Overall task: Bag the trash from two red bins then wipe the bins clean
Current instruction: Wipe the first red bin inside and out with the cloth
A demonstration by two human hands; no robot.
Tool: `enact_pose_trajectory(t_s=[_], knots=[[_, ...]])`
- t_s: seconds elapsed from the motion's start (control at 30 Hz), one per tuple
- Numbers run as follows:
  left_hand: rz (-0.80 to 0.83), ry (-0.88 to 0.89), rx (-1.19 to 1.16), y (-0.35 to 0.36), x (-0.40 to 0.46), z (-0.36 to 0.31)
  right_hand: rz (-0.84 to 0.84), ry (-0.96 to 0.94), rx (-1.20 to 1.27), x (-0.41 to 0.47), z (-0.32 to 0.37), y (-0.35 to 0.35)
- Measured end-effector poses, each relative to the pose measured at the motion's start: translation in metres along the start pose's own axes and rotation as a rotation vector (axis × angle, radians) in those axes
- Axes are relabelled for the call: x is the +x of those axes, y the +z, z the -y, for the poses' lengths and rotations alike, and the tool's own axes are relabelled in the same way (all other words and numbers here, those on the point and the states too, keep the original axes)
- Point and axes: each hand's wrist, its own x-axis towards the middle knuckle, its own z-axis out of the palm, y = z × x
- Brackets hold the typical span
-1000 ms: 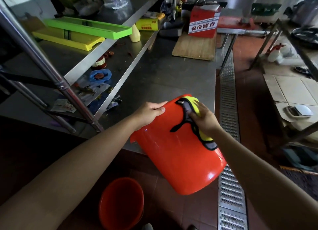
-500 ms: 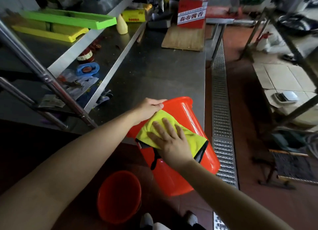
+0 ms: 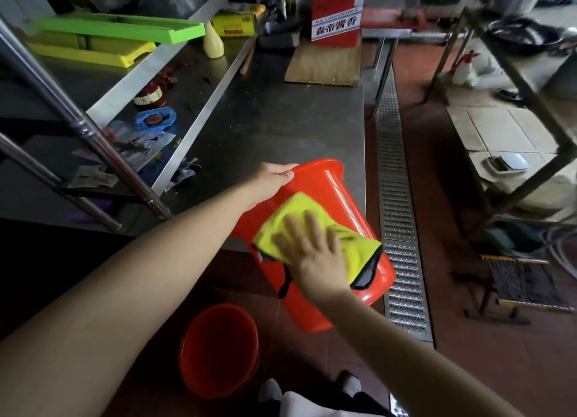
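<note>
A red bin point(image 3: 331, 185) lies tilted on its side over the near edge of the steel table, its base toward me. My left hand point(image 3: 271, 179) grips its rim at the far end. A yellow cloth with black edging point(image 3: 352, 248) is spread on the bin's outer wall. My right hand point(image 3: 312, 248) presses flat on the cloth with straight, spread fingers. A second red bin point(image 3: 218, 351) stands upright on the floor below, its opening facing up.
The steel table point(image 3: 281, 120) carries a wooden board point(image 3: 324, 64) and a red box point(image 3: 337, 17) at its far end. A shelf rack with green and yellow trays point(image 3: 118, 29) is on the left. A floor drain grate point(image 3: 396, 198) runs along the right.
My right hand went from bunching the cloth near the bin's rim to pressing it flat on the bin's side, then slid it toward the base. The left hand kept its grip.
</note>
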Motion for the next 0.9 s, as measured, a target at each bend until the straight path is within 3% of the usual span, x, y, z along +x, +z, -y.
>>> enact_pose_trajectory(t_s=[0.1,0.17,0.27,0.33,0.4,0.53,0.67,0.73,0.8,0.9], knots=[[0.019,0.004,0.003,-0.002,-0.003,0.003,0.001,-0.088,0.017,-0.006,-0.002,0.0],[0.025,0.011,-0.004,-0.005,-0.004,0.006,-0.011,0.089,0.102,-0.003,-0.034,-0.003],[0.051,-0.028,0.041,-0.009,-0.008,0.011,0.104,0.522,0.426,0.003,-0.103,-0.013],[0.033,-0.061,0.061,-0.011,-0.011,0.016,0.137,0.582,0.54,-0.002,-0.115,-0.012],[0.007,-0.056,0.046,-0.011,-0.011,0.021,0.084,0.504,0.394,-0.012,-0.091,-0.009],[0.008,-0.019,-0.027,-0.01,-0.008,0.023,-0.054,0.128,-0.008,-0.041,-0.005,0.008],[0.004,-0.016,-0.02,-0.009,-0.009,0.021,-0.037,-0.173,-0.183,-0.057,0.022,0.014],[0.009,-0.011,-0.013,-0.01,-0.009,0.021,-0.054,-0.197,-0.143,-0.055,0.005,0.008],[0.029,-0.012,-0.018,-0.01,-0.01,0.021,-0.036,-0.005,0.0,-0.048,-0.028,0.0],[0.032,-0.038,0.01,-0.009,-0.014,0.018,0.02,0.488,0.309,-0.041,-0.081,-0.008]])
